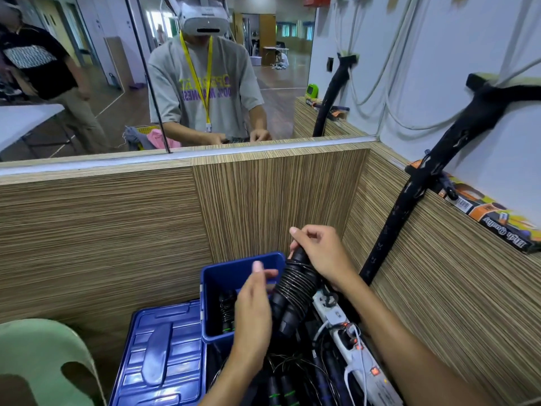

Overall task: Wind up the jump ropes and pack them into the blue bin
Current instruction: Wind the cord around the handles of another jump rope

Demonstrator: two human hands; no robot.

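Taking the blue bin [210, 291] as our landmark, we begin at its left, where one green plastic chair [38, 356] shows at the lower edge. Touching the bin's left wall lies one blue lid [164, 356], flat, handle up. Inside the bin we count one wound jump rope [227, 313], its handles standing roughly upright against the left wall; whether more lie beneath, we cannot tell.

Our left hand [253, 309] hovers over the bin's near right corner, fingers relaxed and spread, thumb raised, pinching nothing we can see. Just right of the bin's right rim we hold one wound rope bundle [295, 284], black cord coiled round its two handles. Its long axis runs diagonally, the upper end pointing up and away toward the wood panel, the lower end pointing down toward us. Our right hand [319, 253] grips that upper end, fingers curled round the handle tops.

Below the bin, nearer us, a loose tangle of ropes [281, 376] lies in a heap, several handles with green bands, too jumbled to count. Right of it runs one white power strip [354, 347], and beyond stands one black post [389, 232].
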